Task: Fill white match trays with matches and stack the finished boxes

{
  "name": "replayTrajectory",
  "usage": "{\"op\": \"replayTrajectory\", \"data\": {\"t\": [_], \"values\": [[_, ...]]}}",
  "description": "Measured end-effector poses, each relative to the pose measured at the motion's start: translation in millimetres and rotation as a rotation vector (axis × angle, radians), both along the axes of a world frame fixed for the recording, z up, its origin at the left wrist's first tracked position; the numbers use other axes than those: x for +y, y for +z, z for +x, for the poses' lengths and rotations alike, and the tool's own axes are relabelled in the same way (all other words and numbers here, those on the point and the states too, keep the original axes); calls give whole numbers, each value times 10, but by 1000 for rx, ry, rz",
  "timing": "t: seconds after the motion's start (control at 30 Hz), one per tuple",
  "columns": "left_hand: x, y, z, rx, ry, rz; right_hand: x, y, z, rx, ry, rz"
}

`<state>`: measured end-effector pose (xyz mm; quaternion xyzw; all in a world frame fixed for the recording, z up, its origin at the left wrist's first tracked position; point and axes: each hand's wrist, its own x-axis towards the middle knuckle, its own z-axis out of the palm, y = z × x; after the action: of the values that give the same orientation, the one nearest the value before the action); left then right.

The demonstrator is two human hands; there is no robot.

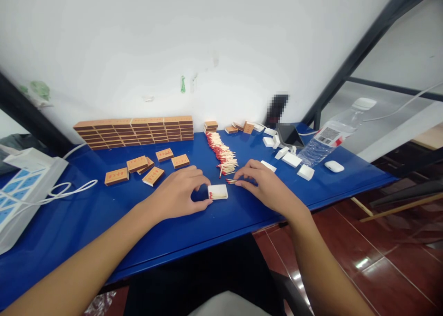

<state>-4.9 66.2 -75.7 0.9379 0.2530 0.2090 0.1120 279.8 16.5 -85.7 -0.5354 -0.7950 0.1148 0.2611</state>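
Observation:
My left hand [183,191] grips the left end of a white matchbox tray [218,189] between thumb and fingers, on the blue table. A few red-headed matches lie inside the tray, along its near side. Just right of it, my right hand [259,182] pinches a few matches [231,181], their red heads pointing left. Beyond both hands stretches a long pile of loose matches [221,152], red heads mostly on the left. A flat white piece [268,166] lies partly hidden behind my right hand.
Stacked orange matchboxes [138,132] line the wall at the back left, with several loose matchboxes [146,163] in front. To the right are white trays [291,159], a plastic bottle [328,134], a dark-screened device [290,135] and a white case [334,166]. A power strip [31,191] with cables sits far left.

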Motion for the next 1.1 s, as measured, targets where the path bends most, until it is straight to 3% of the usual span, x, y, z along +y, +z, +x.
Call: {"op": "replayTrajectory", "data": {"t": [1.1], "values": [[3,-7,-6,23,17,-16,-12,-60,-30,-18,33,59]]}}
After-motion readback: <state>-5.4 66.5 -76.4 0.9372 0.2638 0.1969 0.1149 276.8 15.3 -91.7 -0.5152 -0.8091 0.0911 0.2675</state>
